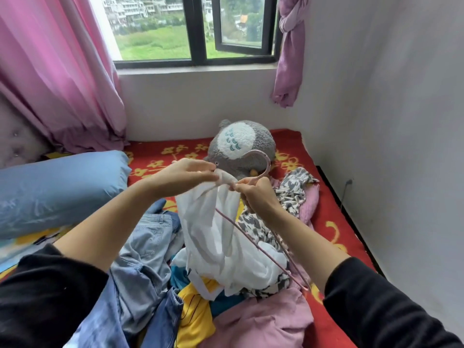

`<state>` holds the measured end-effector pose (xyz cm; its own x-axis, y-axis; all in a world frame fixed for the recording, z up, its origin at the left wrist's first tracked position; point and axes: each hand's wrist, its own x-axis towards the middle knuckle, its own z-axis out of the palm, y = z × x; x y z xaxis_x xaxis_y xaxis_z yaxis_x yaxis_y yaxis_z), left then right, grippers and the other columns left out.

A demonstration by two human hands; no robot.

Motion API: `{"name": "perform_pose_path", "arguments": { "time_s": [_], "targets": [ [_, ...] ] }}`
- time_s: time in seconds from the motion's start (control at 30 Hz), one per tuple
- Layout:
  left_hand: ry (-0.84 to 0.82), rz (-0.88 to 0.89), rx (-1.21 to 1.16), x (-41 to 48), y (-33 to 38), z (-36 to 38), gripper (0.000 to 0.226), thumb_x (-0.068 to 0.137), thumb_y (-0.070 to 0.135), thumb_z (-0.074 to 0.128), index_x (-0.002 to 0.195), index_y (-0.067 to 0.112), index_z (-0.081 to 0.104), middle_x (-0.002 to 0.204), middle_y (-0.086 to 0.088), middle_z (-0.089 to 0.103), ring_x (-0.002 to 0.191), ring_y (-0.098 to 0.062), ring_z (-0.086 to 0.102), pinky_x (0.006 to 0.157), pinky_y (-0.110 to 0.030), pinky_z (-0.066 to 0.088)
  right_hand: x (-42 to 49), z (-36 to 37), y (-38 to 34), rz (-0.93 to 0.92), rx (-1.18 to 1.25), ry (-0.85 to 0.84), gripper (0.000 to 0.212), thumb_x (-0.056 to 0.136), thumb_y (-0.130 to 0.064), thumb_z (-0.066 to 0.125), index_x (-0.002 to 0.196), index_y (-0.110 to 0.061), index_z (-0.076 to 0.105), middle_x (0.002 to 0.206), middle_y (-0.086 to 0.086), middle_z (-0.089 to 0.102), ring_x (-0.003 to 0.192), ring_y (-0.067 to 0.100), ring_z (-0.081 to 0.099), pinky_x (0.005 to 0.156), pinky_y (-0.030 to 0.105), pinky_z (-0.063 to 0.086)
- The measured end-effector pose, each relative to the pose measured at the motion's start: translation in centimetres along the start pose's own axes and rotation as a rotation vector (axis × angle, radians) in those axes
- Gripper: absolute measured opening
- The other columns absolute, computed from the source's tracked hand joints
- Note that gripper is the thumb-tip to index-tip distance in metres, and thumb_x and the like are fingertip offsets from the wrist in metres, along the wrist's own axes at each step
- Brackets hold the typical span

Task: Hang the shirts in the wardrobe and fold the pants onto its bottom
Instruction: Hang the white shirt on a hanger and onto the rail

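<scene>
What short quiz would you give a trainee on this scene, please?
1. True or false: the shirt already hangs in a wardrobe.
2. What does the right hand hold? A: hanger. B: broom. C: phone.
3. Fill in: the blue ___ lie left of the shirt on the pile.

Key: 1 false, it is held up over the bed. 2 A. 3 jeans.
</scene>
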<state>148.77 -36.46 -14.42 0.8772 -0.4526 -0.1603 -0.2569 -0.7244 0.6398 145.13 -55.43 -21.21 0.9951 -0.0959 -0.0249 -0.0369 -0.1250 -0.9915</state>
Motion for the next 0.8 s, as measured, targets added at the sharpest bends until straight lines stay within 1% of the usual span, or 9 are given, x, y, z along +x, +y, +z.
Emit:
{"name": "perform_pose_path", "arguments": {
  "time_s": [0.07, 0.17, 0.3, 0.4, 0.47, 0.53, 0.6, 0.7, 0.8],
  "targets": [
    [0.065, 0.063, 0.376, 0.4, -0.7, 1.1, 0.051, 0.084, 0.037, 0.066, 0.132, 0.024, 0.054, 0.13, 0.003, 0.053, 0.127, -0.017, 0.041, 0.106, -0.035, 0.03, -0.7, 0.6, -0.9, 0.022, 0.078, -0.075, 0.016, 0.086, -0.002, 0.058, 0.074, -0.007, 0.066, 0.039, -0.011, 0.037, 0.035, 0.003, 0.03, 0.037, 0.017, 0.023],
    [0.167, 0.138, 0.584, 0.9, -1.1, 2.4, 0.018, 0.088, 0.028, 0.059, 0.101, 0.018, 0.065, 0.107, -0.002, 0.065, 0.109, -0.025, 0.055, 0.094, -0.038, 0.036, -1.9, 1.6, -1.7, 0.083, 0.244, -0.18, 0.021, 0.08, 0.007, 0.048, 0.08, -0.005, 0.064, 0.044, -0.009, 0.031, 0.036, 0.004, 0.023, 0.037, 0.014, 0.018],
    [0.256, 0.257, 0.467, 0.9, -1.0, 2.1, 0.027, 0.083, 0.016, 0.055, 0.058, 0.019, 0.045, 0.066, -0.001, 0.055, 0.072, -0.032, 0.055, 0.061, -0.031, 0.031, -2.8, 1.5, -1.8, 0.125, 0.446, -0.26, 0.02, 0.061, -0.002, 0.041, 0.069, -0.006, 0.059, 0.051, 0.001, 0.037, 0.042, 0.01, 0.029, 0.041, 0.016, 0.021],
    [0.278, 0.336, 0.385, 0.1, -0.8, 1.8, 0.026, 0.073, 0.021, 0.045, 0.048, 0.019, 0.036, 0.055, 0.007, 0.041, 0.062, -0.025, 0.043, 0.059, -0.032, 0.03, -2.0, 0.2, -1.1, 0.18, 0.455, -0.212, 0.026, 0.06, -0.004, 0.042, 0.074, -0.003, 0.063, 0.067, 0.01, 0.059, 0.059, 0.017, 0.051, 0.054, 0.025, 0.036],
    [0.285, 0.362, 0.336, -0.3, -0.6, 1.7, 0.024, 0.069, 0.02, 0.045, 0.048, 0.008, 0.043, 0.054, 0.002, 0.044, 0.062, -0.027, 0.045, 0.058, -0.036, 0.036, -1.5, -0.8, -0.2, 0.148, 0.148, -0.159, 0.019, 0.073, 0.004, 0.052, 0.084, -0.005, 0.065, 0.083, 0.012, 0.064, 0.076, 0.022, 0.055, 0.066, 0.032, 0.04],
    [0.287, 0.397, 0.264, -0.8, -0.1, 1.6, 0.023, 0.068, 0.016, 0.046, 0.046, 0.013, 0.041, 0.053, 0.002, 0.042, 0.06, -0.026, 0.045, 0.057, -0.034, 0.037, -1.5, -1.2, 0.4, 0.112, -0.151, -0.276, 0.026, 0.077, -0.001, 0.071, 0.1, 0.0, 0.062, 0.095, 0.017, 0.064, 0.085, 0.021, 0.056, 0.074, 0.037, 0.045],
    [0.279, 0.422, 0.22, -1.1, 0.6, 1.6, 0.022, 0.067, 0.013, 0.047, 0.045, 0.011, 0.045, 0.054, 0.002, 0.043, 0.06, -0.024, 0.043, 0.056, -0.031, 0.035, -2.0, -0.8, 1.0, 0.083, -0.262, -0.465, 0.024, 0.078, -0.01, 0.077, 0.092, 0.005, 0.063, 0.084, 0.017, 0.062, 0.076, 0.016, 0.055, 0.07, 0.029, 0.044],
    [0.246, 0.449, 0.21, -1.5, 1.1, 1.4, 0.022, 0.068, 0.004, 0.052, 0.046, 0.002, 0.049, 0.055, -0.005, 0.045, 0.058, -0.027, 0.043, 0.052, -0.026, 0.032, -2.2, 0.4, 0.8, 0.098, -0.218, -0.415, 0.026, 0.088, -0.01, 0.067, 0.062, -0.008, 0.061, 0.063, 0.003, 0.055, 0.054, 0.004, 0.049, 0.056, 0.016, 0.038],
    [0.264, 0.445, 0.169, -2.2, 0.6, 0.8, 0.033, 0.062, 0.007, 0.05, 0.038, 0.022, 0.035, 0.05, 0.005, 0.037, 0.051, -0.013, 0.034, 0.051, -0.021, 0.028, -1.7, 0.1, -0.2, 0.139, -0.059, -0.282, 0.012, 0.094, -0.006, 0.054, 0.087, -0.006, 0.063, 0.079, 0.007, 0.06, 0.07, 0.012, 0.055, 0.066, 0.024, 0.04]
  ]
}}
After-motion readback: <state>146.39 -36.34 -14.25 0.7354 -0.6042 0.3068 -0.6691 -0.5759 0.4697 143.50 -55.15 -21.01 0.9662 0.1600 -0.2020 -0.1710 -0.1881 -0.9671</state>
